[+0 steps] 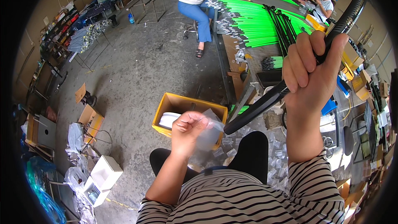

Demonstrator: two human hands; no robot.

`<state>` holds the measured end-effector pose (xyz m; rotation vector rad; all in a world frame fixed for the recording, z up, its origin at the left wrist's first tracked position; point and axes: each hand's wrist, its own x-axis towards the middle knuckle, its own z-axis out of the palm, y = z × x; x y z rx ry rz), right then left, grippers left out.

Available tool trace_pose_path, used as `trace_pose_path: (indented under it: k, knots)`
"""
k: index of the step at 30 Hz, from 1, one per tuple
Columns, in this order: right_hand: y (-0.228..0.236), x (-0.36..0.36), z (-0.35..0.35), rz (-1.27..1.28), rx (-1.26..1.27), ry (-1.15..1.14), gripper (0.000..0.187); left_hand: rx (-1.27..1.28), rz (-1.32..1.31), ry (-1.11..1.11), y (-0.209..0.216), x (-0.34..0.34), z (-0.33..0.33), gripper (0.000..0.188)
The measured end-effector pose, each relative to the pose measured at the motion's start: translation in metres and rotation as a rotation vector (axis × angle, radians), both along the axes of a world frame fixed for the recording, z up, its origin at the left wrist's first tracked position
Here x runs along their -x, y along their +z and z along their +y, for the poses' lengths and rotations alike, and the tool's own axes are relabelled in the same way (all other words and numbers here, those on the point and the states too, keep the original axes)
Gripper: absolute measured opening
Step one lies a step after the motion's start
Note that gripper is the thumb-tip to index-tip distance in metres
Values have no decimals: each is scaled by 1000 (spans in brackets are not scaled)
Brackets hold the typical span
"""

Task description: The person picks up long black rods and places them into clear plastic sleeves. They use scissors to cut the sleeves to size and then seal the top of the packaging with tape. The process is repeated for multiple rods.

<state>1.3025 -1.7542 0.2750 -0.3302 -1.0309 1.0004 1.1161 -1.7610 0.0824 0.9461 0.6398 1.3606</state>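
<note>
A long black rod (pixel 259 108) slants from the upper right down toward my lap. My right hand (pixel 309 68) is closed around its upper part, the fingers wrapped over it. In a pinch between thumb and fingers, my left hand (pixel 186 130) holds a clear plastic bag (pixel 206 140) beside the rod's lower end. The bag's edge meets that end or lies very close to it; I cannot tell whether it goes around it. Below the left hand stands a yellow box (pixel 165 107) with white rolled or rounded things (pixel 168 119) inside.
Many bright green rods (pixel 259 23) with dark ends cover the workbench (pixel 237 53), several black rods (pixel 282 29) across them. Small clear packets (pixel 271 166) litter the area by my knees. A person (pixel 195 0) sits at the bench; two more work at its far right.
</note>
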Motion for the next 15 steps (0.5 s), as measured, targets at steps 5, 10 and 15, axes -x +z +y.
trace_pose_path:
  k: [5,10,15]
  knots:
    - [-8,-5,-2,-35,33,-17,43,-103,35,59,14,1,0,14]
    - [-74,1,-9,-263,99,-2,22,-150,-4,115,43,4,1,13]
    - [-117,14,-19,-533,193,44,50,-132,-80,111,60,-6,-4,11]
